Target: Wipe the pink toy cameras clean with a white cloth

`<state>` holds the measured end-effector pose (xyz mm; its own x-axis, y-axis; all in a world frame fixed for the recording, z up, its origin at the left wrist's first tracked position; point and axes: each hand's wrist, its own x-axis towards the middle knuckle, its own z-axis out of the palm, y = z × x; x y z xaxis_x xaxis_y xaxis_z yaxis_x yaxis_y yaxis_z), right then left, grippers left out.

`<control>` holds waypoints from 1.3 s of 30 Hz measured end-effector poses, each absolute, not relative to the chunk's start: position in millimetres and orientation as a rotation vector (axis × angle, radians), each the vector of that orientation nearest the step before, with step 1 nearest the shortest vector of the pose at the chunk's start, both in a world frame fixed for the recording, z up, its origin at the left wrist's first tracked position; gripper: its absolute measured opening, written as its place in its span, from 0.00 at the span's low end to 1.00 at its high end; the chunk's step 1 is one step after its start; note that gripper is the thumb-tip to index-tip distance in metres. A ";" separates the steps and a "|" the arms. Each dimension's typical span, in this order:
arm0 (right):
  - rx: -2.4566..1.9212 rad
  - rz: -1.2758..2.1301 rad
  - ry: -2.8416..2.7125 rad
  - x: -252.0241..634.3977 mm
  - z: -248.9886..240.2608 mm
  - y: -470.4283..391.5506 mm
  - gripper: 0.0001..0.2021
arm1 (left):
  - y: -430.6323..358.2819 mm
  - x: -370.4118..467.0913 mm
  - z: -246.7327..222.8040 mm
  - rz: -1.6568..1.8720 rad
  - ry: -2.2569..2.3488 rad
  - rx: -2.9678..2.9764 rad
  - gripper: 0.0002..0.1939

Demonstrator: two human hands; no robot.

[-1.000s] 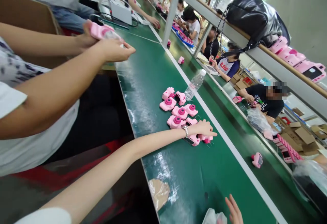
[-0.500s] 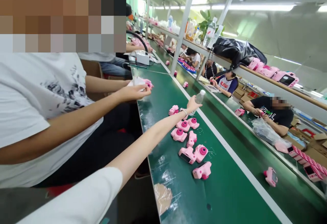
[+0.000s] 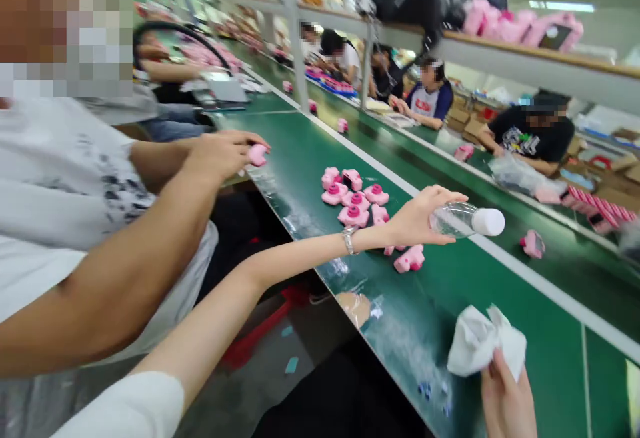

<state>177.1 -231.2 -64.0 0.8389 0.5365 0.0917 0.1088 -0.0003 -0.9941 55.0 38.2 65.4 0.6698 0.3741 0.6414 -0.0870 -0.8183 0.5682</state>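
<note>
My left hand (image 3: 419,217), with a bracelet at the wrist, is closed around a small clear bottle (image 3: 456,220). The bottle lies tilted on its side, its white cap (image 3: 489,222) pointing right. Lower right, my right hand (image 3: 511,391) pinches a crumpled white cloth or tissue (image 3: 483,345) above the green table (image 3: 480,285). Below and left of the bottle sits a cluster of pink toy cameras (image 3: 354,215), partly covered by my left forearm. One more pink camera (image 3: 410,259) lies just under my left wrist.
A co-worker at my left holds a pink piece (image 3: 257,155). Another pink camera (image 3: 533,244) lies beyond the white line (image 3: 540,285). A shelf (image 3: 500,45) on posts carries bags and pink cameras. Several people sit across the line. A brown patch (image 3: 354,308) lies at the near edge.
My left hand has brought the bottle right and nearer, tipping it from upright to sideways. My right hand with the white cloth has come into view. The camera view has swung right and down.
</note>
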 end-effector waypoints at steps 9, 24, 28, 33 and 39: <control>-1.985 0.122 -0.278 167.3 -47.2 -264.2 0.36 | -13.1 33.9 32.0 0.954 0.023 2.314 0.35; -1.960 0.154 -0.490 154.9 -64.7 -266.0 0.31 | -35.6 21.6 15.4 0.726 -0.040 2.585 0.32; -1.687 0.377 -0.312 130.3 -43.3 -266.8 0.31 | -45.1 16.6 10.3 0.720 -0.080 2.810 0.31; -1.311 0.661 -0.061 107.8 -29.3 -262.2 0.28 | -53.3 14.1 0.6 0.838 -0.086 3.107 0.28; -1.142 0.779 0.046 103.7 -24.5 -261.8 0.28 | -49.7 12.2 -1.9 1.237 -0.107 3.249 0.29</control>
